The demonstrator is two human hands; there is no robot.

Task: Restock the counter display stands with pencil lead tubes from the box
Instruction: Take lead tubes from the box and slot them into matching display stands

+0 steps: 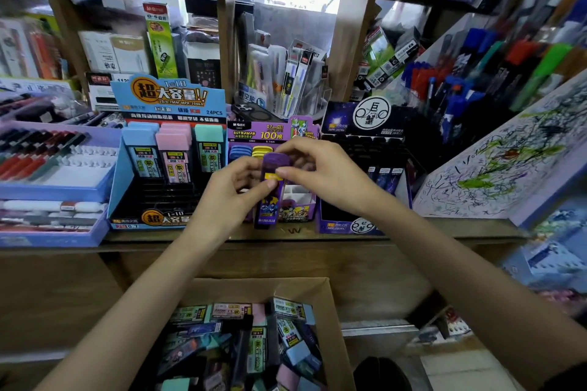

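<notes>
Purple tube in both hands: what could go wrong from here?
1. The left hand and right hand pinch the purple tube by fingertips; a slip might drop it toward the box below.
2. The left hand is close to the tall tubes standing in the blue stand and might knock them.
3. The purple stand sits between two others, so a wrong stand is possible.

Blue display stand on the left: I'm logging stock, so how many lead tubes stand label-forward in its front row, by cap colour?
Blue-capped tube: 1
Pink-capped tube: 1
Teal-capped tube: 1
Total: 3
More caps show behind the blue and pink ones, too hidden to count.
</notes>
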